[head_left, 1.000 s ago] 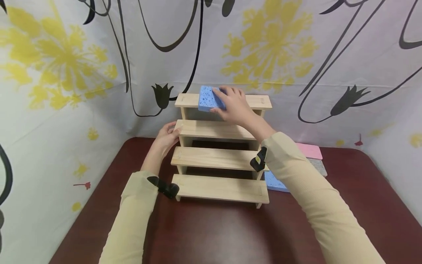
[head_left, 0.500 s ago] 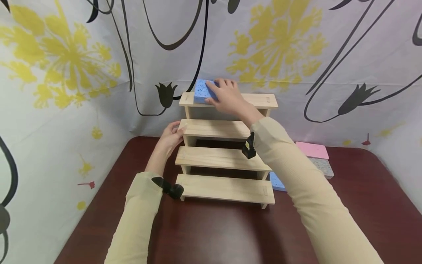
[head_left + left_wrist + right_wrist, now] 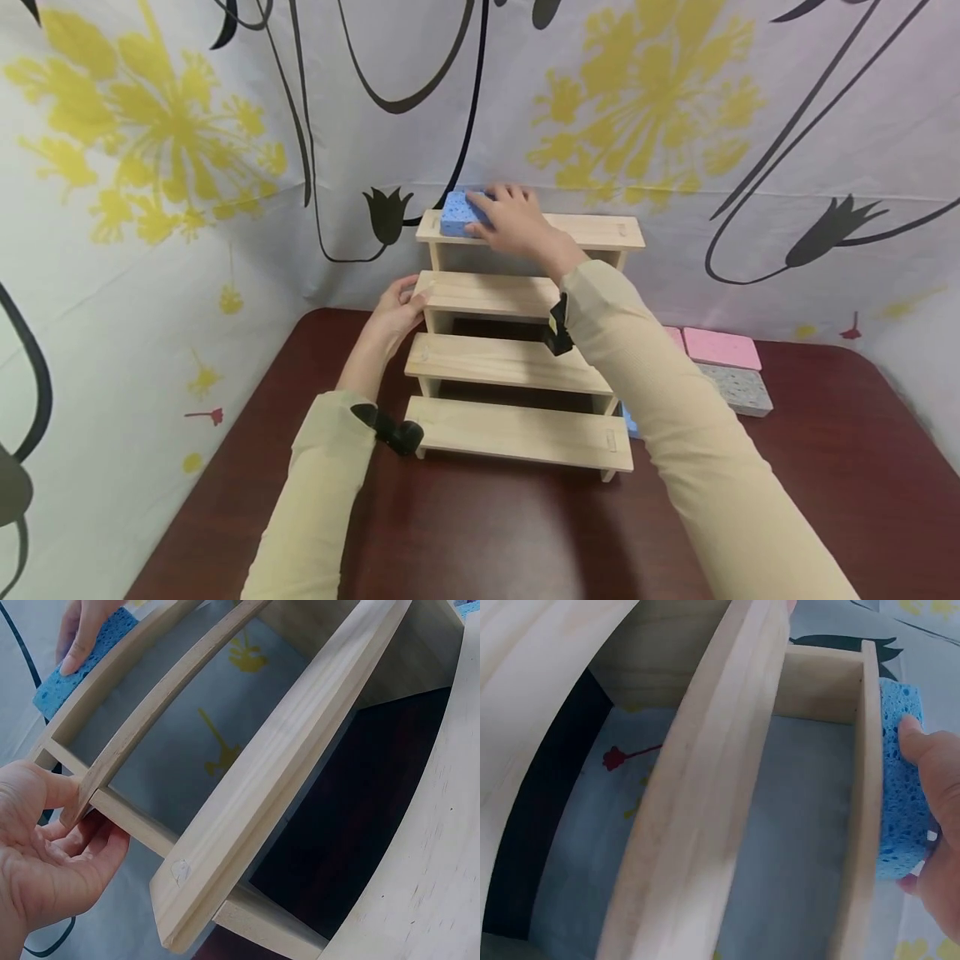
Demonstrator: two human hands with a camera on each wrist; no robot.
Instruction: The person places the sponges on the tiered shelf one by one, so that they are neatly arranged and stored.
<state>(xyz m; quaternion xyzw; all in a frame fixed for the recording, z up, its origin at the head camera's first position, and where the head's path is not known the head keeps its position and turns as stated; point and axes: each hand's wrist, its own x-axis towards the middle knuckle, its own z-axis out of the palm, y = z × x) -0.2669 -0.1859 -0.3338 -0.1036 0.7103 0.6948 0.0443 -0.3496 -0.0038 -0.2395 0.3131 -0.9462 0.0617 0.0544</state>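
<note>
A wooden stepped rack with several shelves stands on the dark red table. On its top shelf, toward the left end, lies a blue sponge, flat against the wood. My right hand holds that sponge, thumb on the near edge and fingers over the top; the right wrist view shows the thumb pressed on the sponge's side. My left hand grips the left end of the second shelf from the top, its thumb above and its fingers curled beneath, as the left wrist view shows.
Right of the rack lie pink sponges, a grey sponge and a blue one, mostly hidden by the right sleeve. A patterned cloth wall rises close behind the rack. The table extends in front.
My right hand has lowered the blue sponge from just in front of the top shelf onto it, moving slightly back and left. My left hand keeps its grip. The head view has shifted a little.
</note>
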